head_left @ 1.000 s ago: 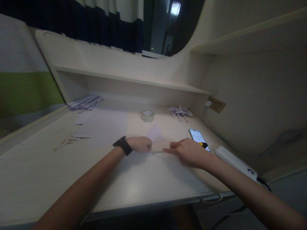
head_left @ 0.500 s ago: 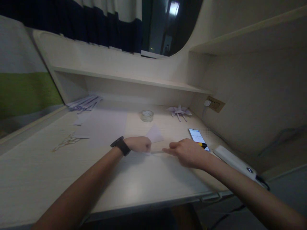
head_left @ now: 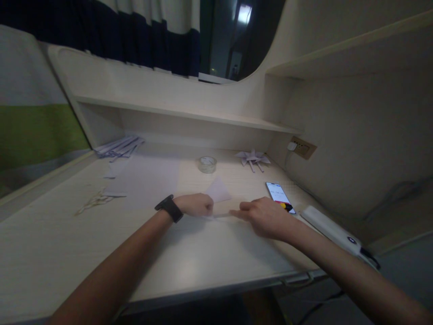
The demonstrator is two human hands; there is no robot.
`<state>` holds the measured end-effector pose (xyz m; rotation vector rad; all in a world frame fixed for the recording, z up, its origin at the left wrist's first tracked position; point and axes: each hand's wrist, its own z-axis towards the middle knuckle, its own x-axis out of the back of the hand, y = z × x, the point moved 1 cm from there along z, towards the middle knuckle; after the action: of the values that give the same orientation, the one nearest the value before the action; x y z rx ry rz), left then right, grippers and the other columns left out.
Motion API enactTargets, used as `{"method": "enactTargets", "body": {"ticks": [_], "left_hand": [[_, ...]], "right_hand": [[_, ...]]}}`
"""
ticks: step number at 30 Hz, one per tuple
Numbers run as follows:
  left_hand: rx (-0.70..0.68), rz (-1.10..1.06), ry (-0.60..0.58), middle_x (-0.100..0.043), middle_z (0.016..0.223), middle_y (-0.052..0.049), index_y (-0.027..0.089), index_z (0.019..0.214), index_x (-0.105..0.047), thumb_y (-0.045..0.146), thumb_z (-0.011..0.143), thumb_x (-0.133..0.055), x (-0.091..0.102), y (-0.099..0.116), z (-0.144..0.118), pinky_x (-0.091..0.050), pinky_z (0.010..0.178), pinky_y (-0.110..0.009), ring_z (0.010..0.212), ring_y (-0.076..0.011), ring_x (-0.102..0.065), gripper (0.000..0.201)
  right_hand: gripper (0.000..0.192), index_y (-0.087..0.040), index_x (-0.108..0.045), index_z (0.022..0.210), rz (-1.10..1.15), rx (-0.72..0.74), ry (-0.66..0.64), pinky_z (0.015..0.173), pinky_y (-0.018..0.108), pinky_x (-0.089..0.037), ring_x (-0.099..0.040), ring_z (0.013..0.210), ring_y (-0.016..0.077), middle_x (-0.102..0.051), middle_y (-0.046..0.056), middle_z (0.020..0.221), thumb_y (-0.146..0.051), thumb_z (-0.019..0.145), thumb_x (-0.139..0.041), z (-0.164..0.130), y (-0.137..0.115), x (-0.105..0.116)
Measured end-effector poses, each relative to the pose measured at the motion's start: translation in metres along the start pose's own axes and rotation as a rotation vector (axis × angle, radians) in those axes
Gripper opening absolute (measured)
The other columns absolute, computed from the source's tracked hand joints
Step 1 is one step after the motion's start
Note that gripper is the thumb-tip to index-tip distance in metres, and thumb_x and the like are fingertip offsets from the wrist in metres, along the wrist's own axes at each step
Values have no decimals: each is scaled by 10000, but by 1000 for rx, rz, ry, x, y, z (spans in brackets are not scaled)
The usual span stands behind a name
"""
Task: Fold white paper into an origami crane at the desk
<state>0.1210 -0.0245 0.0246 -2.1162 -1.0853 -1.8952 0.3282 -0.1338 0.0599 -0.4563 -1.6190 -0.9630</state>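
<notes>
1. Pale paper is lying folded on the counter (head_left: 61, 253) between my two hands, a piece of paper (head_left: 219, 192) whose pointed flap is sticking up behind my knuckles.
2. I am curling my left hand (head_left: 198, 204) into a loose fist and pressing it down on the left end of the paper's near edge; a dark watch (head_left: 168, 208) is sitting on that wrist.
3. I am laying my right hand (head_left: 265, 216) flat on the counter, palm down, with the forefinger stretching out leftward along the paper's folded edge (head_left: 221, 215); it is pressing rather than gripping anything.
4. A phone (head_left: 279, 197) with a lit screen is lying just beyond my right hand, and something yellow and black is showing at its near end, too small for me to tell what it is.
5. A white oblong device (head_left: 333, 228) with a cable is resting near the counter's right edge, beside my right forearm.
6. A roll of clear tape (head_left: 207, 163) is sitting further back, well apart from my hands.
7. A folded paper pinwheel shape (head_left: 253, 158) is lying near the back right corner, under the wall socket (head_left: 303, 148).
8. Loose sheets (head_left: 145, 178) are spreading over the left part of the counter, with a stack of paper strips (head_left: 118, 145) behind them.
</notes>
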Motion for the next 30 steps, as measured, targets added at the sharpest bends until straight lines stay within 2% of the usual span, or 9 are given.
{"method": "enactTargets", "body": {"ticks": [6,9,15,20,25,30], "left_hand": [[12,-62,63,-645,743,-65,109,860,-657,253,774,-450,-1,-5,1,-348,514,-234,575,-136,-507,266],[9,-41,89,-658,762,-81,99,839,-676,245,774,-448,-3,-6,4,-358,537,-240,597,-144,-520,278],[-39,-30,152,-655,710,-76,104,807,-688,245,795,-438,-9,-6,8,-344,525,-235,559,-129,-502,288],[-70,-47,206,-661,702,-75,110,794,-696,251,780,-464,-9,-5,7,-346,528,-236,569,-134,-518,272],[-28,-121,266,-673,716,-70,120,790,-702,271,761,-485,-9,-5,8,-364,550,-239,604,-150,-554,266],[-9,-188,255,-678,783,-77,117,815,-692,277,749,-500,-8,-8,9,-389,591,-245,672,-166,-568,259]], "right_hand": [[598,-285,-490,1284,-26,-115,40,536,260,-277,-567,679,143,-644,33,870,-59,731,-481,-8,-2,-6],[609,-295,-491,1281,-35,-170,66,523,261,-258,-560,655,133,-646,29,885,-52,723,-475,-10,-3,-11],[597,-290,-484,1283,-34,-203,95,523,268,-239,-567,666,138,-642,28,860,-58,733,-476,-12,-7,-15],[609,-295,-459,1296,-39,-237,94,508,271,-230,-570,643,136,-636,27,857,-60,734,-468,-13,-12,-16],[623,-271,-445,1309,-34,-315,96,485,268,-214,-563,573,127,-638,32,843,-62,723,-472,-16,-21,-15],[623,-254,-433,1320,-43,-317,54,480,256,-254,-570,593,132,-645,51,873,-51,733,-473,-15,-27,-13]]}}
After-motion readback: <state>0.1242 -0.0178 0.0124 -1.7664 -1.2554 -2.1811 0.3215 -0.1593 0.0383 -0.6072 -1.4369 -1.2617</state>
